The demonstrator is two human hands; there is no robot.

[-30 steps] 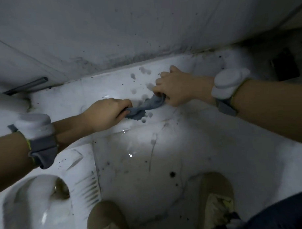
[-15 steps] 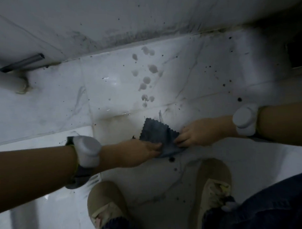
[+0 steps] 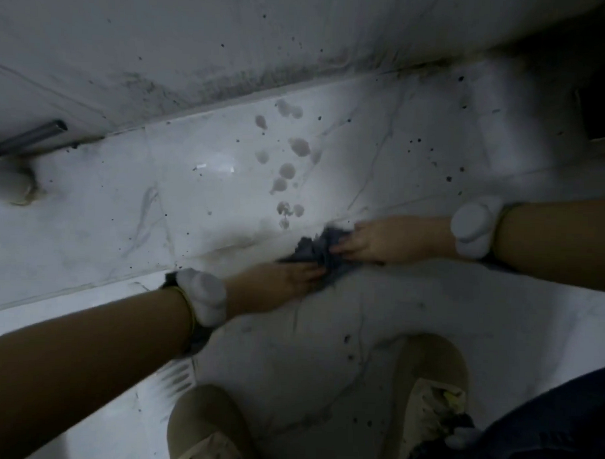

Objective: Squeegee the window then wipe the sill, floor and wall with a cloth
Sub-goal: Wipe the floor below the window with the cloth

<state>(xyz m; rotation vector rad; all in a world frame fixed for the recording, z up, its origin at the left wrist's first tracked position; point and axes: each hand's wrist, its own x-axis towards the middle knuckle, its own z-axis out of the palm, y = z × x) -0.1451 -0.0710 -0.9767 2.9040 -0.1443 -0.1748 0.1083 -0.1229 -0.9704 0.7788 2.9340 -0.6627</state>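
Note:
A dark blue-grey cloth [image 3: 313,251] lies bunched on the white marble floor [image 3: 377,317], at the seam with a raised tile strip [image 3: 130,196]. My left hand [image 3: 282,275] reaches in from the lower left and holds the cloth's near side. From the right, my right hand [image 3: 379,242] grips its far side with curled fingers. Both hands are blurred and nearly touch across the cloth. Round wet spots [image 3: 286,170] dot the strip just beyond the cloth. The stained wall [image 3: 232,38] rises behind. No squeegee, window or sill is in view.
My two beige shoes [image 3: 208,428] [image 3: 429,388] stand close below the hands. A slotted floor drain [image 3: 179,379] sits under my left forearm. A white pipe [image 3: 11,184] and a metal rod [image 3: 30,135] are at the left; a dark opening [image 3: 603,112] is at the top right.
The cloth, spread flat between both hands half a second ago, is now crumpled into a bunch as the hands came together. A second ago it was held near the wall.

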